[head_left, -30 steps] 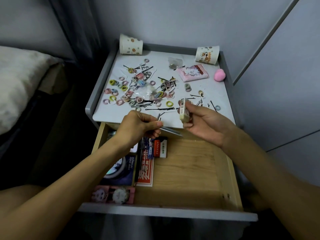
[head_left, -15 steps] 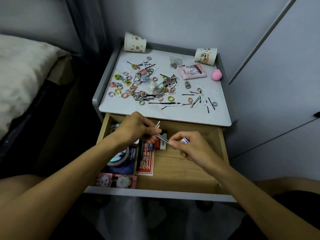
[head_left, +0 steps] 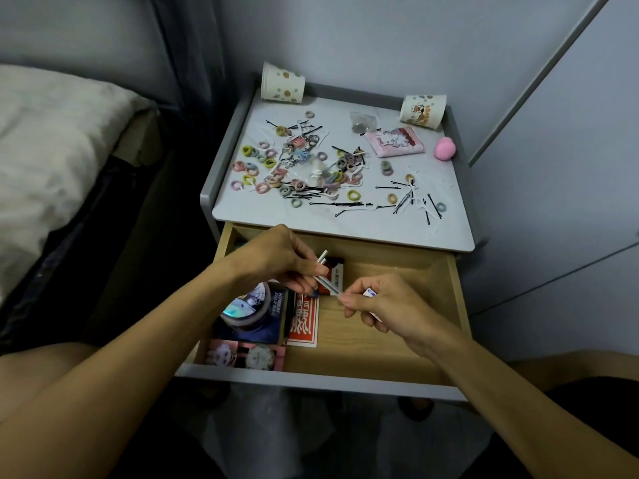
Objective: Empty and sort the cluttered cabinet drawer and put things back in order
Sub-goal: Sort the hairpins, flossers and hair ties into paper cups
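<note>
Grey worktop (head_left: 345, 227) strewn w/ hair ties (head_left: 257, 169) & bobby pins (head_left: 340, 204). The open wooden drawer (head_left: 397, 344) juts out at its 6 o'clock, w/ tape roll (head_left: 246, 307) & red card box (head_left: 304, 324) packed along the drawer's 9 o'clock side. Above drawer centre, left hand (head_left: 276, 259) fingers pinch two thin silvery strips (head_left: 322, 262); right hand (head_left: 385, 307), at its 4 o'clock, has fingers curled round a small white-blue box (head_left: 370, 292), forefinger tip by the strips' lower end.

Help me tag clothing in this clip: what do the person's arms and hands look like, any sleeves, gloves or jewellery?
The left hand and right hand are ungloved, with no ring, watch or bracelet showing. Both arms are bare to the frame edge, with no sleeves.
</note>
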Demonstrator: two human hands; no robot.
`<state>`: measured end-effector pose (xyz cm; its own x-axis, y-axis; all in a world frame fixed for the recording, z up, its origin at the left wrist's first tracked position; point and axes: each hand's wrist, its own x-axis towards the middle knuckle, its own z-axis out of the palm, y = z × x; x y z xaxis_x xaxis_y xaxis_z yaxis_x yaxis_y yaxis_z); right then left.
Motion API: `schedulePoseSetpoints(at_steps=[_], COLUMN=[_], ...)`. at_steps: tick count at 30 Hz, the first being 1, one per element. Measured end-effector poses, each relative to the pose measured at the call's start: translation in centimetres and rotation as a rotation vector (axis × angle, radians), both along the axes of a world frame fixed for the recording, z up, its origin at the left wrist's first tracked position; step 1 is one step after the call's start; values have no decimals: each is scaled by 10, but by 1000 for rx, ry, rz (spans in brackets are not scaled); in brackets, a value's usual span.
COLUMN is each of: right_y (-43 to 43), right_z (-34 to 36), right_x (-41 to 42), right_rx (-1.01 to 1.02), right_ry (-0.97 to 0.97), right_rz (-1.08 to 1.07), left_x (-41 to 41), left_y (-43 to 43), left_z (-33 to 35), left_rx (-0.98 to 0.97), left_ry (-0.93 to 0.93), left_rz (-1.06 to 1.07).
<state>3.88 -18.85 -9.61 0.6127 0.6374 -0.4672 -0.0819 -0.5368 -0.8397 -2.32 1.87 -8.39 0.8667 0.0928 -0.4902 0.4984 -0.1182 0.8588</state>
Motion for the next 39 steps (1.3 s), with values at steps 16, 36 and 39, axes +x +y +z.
schedulePoseSetpoints(at_steps=[16, 36, 39], right_y=[17, 41, 44], right_z=[-91, -98, -98], right_x=[31, 47, 51], right_rx=[-308, -599, -518], right_ry=[200, -392, -433], right_rz=[-525, -95, -161], left_x=[-12, -5, -4], left_y=[24, 35, 35], left_z=[-26, -26, -28], left_rx=[1150, 1241, 1232], left_ry=[245, 235, 223], left_rz=[-25, -46, -36])
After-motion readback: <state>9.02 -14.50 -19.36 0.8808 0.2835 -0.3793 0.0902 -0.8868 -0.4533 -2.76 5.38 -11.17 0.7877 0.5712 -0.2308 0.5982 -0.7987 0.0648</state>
